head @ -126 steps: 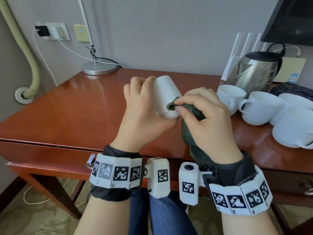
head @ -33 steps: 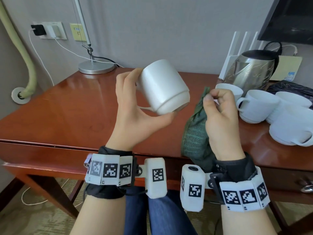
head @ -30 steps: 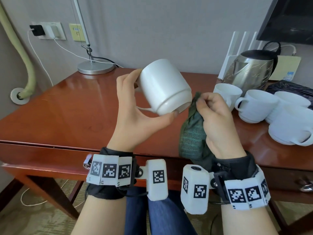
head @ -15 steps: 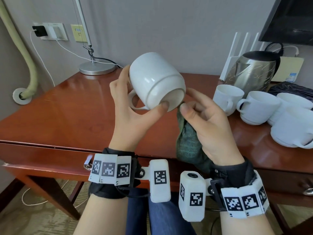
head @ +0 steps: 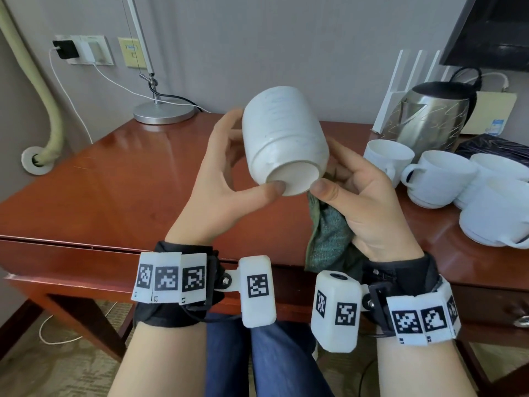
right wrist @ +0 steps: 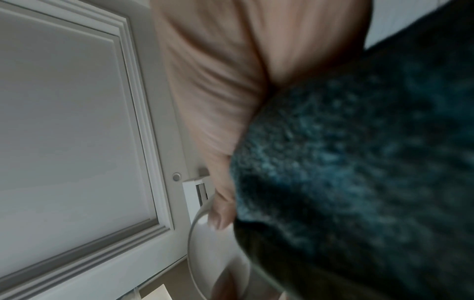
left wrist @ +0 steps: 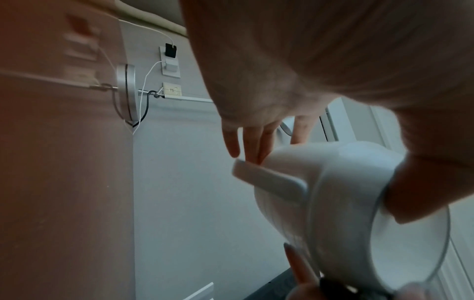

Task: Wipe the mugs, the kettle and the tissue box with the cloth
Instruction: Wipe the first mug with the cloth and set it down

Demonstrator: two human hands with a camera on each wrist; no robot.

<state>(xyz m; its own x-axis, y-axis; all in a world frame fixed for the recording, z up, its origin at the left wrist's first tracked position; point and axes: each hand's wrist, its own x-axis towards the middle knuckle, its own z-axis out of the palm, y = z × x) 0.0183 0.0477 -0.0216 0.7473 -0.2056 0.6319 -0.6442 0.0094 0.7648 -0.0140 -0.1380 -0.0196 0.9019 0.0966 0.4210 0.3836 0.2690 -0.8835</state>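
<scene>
Head view: L hand [head: 226, 179] grips white mug [head: 283, 138] held tilted in air above the counter [head: 114, 181], well off its front edge; mouth faces the camera, thumb on the rim, fingers behind the body. R hand [head: 363, 204] grasps green cloth [head: 329, 236] in the palm, thumb tip at the mug rim, fingers at the mug's right side; cloth hangs down past the front edge. Left half of counter is bare wood, open room there. Right rear crowded: steel kettle [head: 426, 116] by the wall, other mugs [head: 440, 176] clustered in front of it, near the R hand but not touching. Vs 0.5 s ago: mug turned more mouth-down toward camera, R thumb closed onto the rim, cloth lower in the palm. Surface glossy red-brown; lamp base [head: 163, 113] at rear left, wall sockets [head: 86, 50] w/ charger above, grey wall. L wrist view: mug [left wrist: 346, 203] close up w/ handle facing cam, L hand fingers [left wrist: 254, 140] on far side, thumb on the rim; motion blur. R wrist view: cloth [right wrist: 359, 162] fills the right half, blurred; thumb tip [right wrist: 220, 215] on the mug rim [right wrist: 195, 229]; white panelled door [right wrist: 71, 121] behind.
</scene>
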